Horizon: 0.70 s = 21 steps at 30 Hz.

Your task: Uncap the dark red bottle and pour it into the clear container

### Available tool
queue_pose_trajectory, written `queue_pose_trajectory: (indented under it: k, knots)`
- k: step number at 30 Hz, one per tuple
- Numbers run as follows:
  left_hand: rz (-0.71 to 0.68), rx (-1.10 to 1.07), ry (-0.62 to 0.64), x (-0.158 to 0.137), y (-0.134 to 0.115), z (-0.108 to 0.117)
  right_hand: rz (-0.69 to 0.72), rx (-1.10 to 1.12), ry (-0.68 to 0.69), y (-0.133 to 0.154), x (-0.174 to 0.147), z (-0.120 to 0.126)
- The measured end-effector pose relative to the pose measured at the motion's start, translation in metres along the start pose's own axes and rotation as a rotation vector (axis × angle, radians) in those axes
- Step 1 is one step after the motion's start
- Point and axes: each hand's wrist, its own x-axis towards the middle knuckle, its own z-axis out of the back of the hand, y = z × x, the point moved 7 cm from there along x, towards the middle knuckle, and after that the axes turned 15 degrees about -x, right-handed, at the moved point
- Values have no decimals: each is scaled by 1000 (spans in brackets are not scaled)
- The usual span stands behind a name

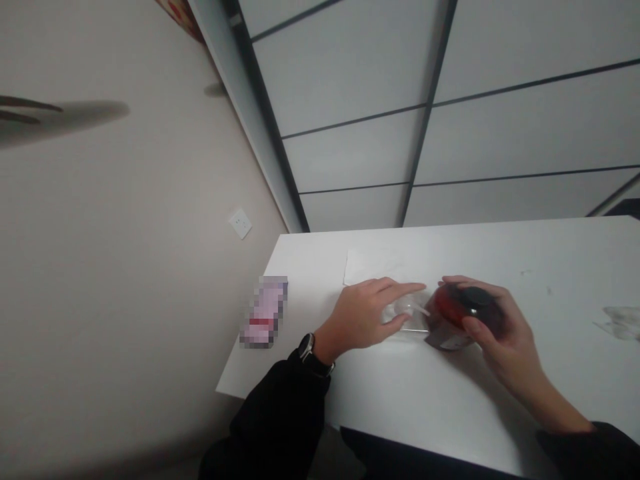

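My left hand (367,312) is around the top of a clear pump bottle (415,323), its index finger stretched along the far side and its thumb along the near side. The bottle's clear nozzle points right, toward a dark red bottle (445,320) with a black cap. My right hand (505,327) grips this dark bottle from the right, thumb in front and fingers behind. The two bottles stand close together; whether they touch I cannot tell. A pale label shows low on the dark bottle.
Both bottles are over a white table (400,393). A blurred-out pink phone-like object (265,312) lies at the left edge. Crumpled clear plastic (623,322) lies at the right. A flat white sheet (370,263) is behind my left hand. White panelled doors (360,100) stand behind the table.
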Motion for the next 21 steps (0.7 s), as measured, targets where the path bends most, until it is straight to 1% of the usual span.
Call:
queue_pose_trajectory:
  k: [3, 6, 9, 16, 19, 21]
  knots:
    - [-35, -37, -2, -1, -3, 2, -8, 15, -6, -3, -1, -1]
    - [11, -31, -17, -2, 1, 2, -37, 29, -8, -6, -3, -2]
    - [42, 2, 14, -2, 4, -1, -62, 33, 1, -7, -3, -2]
    - [31, 44, 36, -2, 6, -4, -103, 34, -32, -12, -5, -1]
    - [-15, 25, 36, -2, 3, -4, -116, 32, -32, -15, -6, -2]
    - [4, 52, 23, -2, 4, -4, -124, 33, -30, -17, -6, -2]
